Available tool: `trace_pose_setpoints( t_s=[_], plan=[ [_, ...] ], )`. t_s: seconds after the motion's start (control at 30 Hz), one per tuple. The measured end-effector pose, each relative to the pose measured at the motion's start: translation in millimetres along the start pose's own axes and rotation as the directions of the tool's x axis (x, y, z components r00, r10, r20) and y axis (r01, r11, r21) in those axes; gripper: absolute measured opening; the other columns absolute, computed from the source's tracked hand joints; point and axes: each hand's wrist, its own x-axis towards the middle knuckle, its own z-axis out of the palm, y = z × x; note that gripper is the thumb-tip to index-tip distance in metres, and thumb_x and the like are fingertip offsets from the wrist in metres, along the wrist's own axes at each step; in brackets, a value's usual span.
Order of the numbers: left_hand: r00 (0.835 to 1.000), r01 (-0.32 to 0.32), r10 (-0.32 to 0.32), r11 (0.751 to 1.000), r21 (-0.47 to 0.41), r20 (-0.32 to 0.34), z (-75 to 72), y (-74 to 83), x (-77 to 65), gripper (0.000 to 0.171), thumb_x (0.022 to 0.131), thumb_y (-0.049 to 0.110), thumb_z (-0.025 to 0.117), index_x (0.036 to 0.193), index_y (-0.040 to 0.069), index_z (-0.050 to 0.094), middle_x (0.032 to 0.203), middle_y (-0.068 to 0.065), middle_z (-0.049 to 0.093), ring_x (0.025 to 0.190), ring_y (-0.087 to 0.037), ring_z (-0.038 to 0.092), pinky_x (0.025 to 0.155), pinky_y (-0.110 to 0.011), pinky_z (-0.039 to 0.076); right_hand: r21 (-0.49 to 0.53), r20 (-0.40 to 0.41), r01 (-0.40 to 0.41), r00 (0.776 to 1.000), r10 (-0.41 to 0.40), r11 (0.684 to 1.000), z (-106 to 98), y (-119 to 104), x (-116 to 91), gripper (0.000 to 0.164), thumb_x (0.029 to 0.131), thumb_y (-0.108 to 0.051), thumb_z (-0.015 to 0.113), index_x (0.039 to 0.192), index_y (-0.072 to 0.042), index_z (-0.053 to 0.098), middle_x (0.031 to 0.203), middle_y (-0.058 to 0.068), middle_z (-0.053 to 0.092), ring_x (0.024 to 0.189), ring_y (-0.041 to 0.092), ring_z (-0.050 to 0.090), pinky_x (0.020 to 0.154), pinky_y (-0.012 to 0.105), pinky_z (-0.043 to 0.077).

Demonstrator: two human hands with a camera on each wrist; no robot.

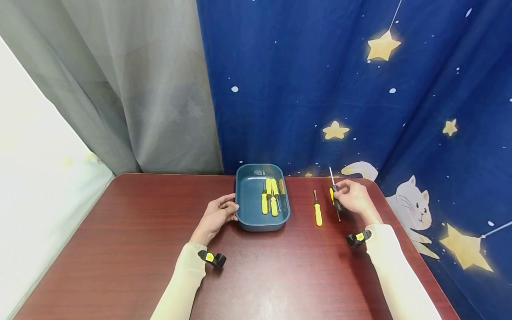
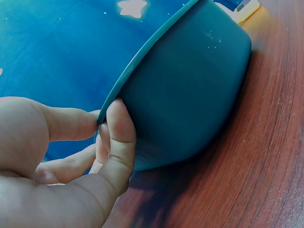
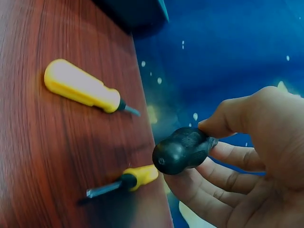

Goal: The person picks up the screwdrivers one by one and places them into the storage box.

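My left hand pinches the left rim of a blue-green plastic bin, thumb on one side and fingers on the other, as the left wrist view shows. Inside the bin, on its right side, lie several yellow-handled screwdrivers. Over the right of the table, my right hand grips a black-handled screwdriver, its thin shaft pointing away from me. One yellow screwdriver lies on the table between bin and right hand. Another yellow screwdriver lies beneath that hand, partly hidden in the head view.
The reddish-brown wooden table ends at the back against a grey curtain and a blue star-patterned curtain. A small black camera is strapped to each wrist. White light comes from the left side.
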Motion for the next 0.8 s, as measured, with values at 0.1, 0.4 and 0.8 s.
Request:
trace_pose_setpoints(
  t_s=[0.1,0.4,0.8],
  plan=[
    [1.000,0.004,-0.004,1.000,-0.004,-0.002,-0.3,-0.8,0.0,0.053,0.097,-0.004,0.062,0.148,-0.003,0.047,0.098,-0.011,0.064,0.066,-0.013,0.061,0.065,-0.025,0.058,0.016,-0.001,0.013,1.000,-0.013,1.000,1.1,-9.4,-0.3,0.035,0.092,-0.021,0.069,0.120,0.000,0.066,0.098,0.016,0.076,0.092,0.031,0.070,0.078,0.034,0.050],
    [1.000,0.014,-0.015,1.000,-0.016,-0.013,-1.6,-4.6,0.0,0.054,0.097,-0.003,0.062,0.148,-0.004,0.047,0.092,-0.004,0.063,0.067,-0.013,0.061,0.063,-0.023,0.057,0.060,0.019,0.038,0.999,-0.039,0.997,6.5,-30.1,0.5,0.034,0.091,-0.021,0.071,0.119,-0.004,0.067,0.100,0.015,0.075,0.091,0.027,0.070,0.072,0.029,0.050],
    [1.000,0.005,-0.006,0.999,-0.047,-0.023,1.0,-6.6,-1.3,0.054,0.097,-0.003,0.062,0.149,-0.004,0.046,0.091,-0.002,0.062,0.068,-0.013,0.061,0.063,-0.023,0.057,0.118,0.051,0.075,0.995,-0.081,0.990,12.0,-61.0,-3.9,0.029,0.091,-0.018,0.072,0.116,-0.005,0.067,0.097,0.012,0.074,0.084,0.020,0.070,0.068,0.029,0.050]
  ],
)
